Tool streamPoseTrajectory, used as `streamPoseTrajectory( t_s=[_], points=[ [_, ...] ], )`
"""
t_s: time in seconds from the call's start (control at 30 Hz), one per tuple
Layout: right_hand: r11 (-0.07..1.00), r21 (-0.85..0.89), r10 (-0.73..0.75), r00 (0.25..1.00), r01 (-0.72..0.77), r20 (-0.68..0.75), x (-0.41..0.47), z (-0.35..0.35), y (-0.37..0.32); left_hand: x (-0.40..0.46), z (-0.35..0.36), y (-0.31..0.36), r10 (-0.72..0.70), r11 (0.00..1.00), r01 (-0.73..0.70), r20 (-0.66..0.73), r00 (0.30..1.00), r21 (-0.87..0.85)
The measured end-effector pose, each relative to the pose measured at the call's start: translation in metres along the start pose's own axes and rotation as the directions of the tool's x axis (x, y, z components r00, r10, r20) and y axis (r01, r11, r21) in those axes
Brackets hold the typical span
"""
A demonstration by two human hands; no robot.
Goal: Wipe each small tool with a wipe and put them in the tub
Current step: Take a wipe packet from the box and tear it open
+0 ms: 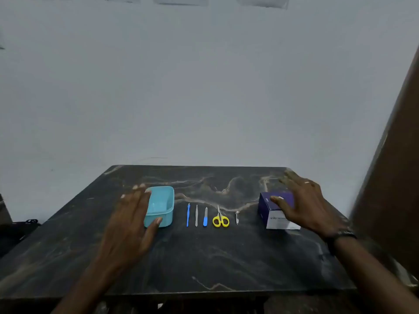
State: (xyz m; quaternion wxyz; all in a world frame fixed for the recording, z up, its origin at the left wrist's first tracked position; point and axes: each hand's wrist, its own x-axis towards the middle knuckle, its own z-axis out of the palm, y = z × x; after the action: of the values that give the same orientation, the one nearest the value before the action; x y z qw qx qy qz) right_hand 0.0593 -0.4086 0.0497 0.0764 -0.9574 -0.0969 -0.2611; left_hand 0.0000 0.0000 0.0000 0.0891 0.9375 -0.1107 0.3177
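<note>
Five tools lie in a neat row between tub (161,206) and wipe box (277,210), all unwiped; left hand (129,225) hovers relaxed, holding nothing, right hand (302,205) spreads flat over the box, likely to draw a wipe.

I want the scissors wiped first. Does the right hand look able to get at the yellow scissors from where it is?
Probably yes. The right hand is spread over the wipe box, and between that and the yellow scissors lies only a small metal tool on the table, low enough to pass over.
</note>
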Motion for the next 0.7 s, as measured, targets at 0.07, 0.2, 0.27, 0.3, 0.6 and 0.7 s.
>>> streamPoseTrajectory(
  t_s=[0.07, 0.2, 0.27, 0.3, 0.6, 0.7],
  points=[
    [0.999, -0.035, -0.023, 1.0, 0.022, -0.013, -0.011, 0.007, 0.008, -0.015, 0.002, 0.0, -0.011, 0.999, 0.01, -0.019, 1.0, -0.049],
    [0.985, -0.154, -0.069, 0.997, 0.071, 0.018, -0.026, 0.027, 0.025, -0.044, 0.011, -0.004, -0.108, 0.991, 0.115, 0.097, 0.989, -0.074],
    [0.981, -0.18, -0.068, 0.997, 0.074, 0.04, -0.026, 0.029, 0.024, -0.048, 0.017, -0.009, -0.134, 0.984, 0.153, 0.186, 0.973, -0.092],
    [0.978, -0.193, -0.064, 0.996, 0.074, 0.056, -0.026, 0.033, 0.025, -0.051, 0.021, -0.013, -0.129, 0.985, 0.148, 0.202, 0.971, -0.083],
    [0.96, -0.252, -0.118, 0.992, 0.122, 0.032, -0.024, 0.051, 0.027, -0.057, 0.04, -0.031, -0.167, 0.959, 0.231, 0.334, 0.928, -0.162],
    [0.938, -0.296, -0.189, 0.982, 0.182, 0.005, -0.024, 0.051, 0.027, -0.057, 0.039, -0.027, -0.165, 0.961, 0.222, 0.308, 0.937, -0.163]
  ],
)
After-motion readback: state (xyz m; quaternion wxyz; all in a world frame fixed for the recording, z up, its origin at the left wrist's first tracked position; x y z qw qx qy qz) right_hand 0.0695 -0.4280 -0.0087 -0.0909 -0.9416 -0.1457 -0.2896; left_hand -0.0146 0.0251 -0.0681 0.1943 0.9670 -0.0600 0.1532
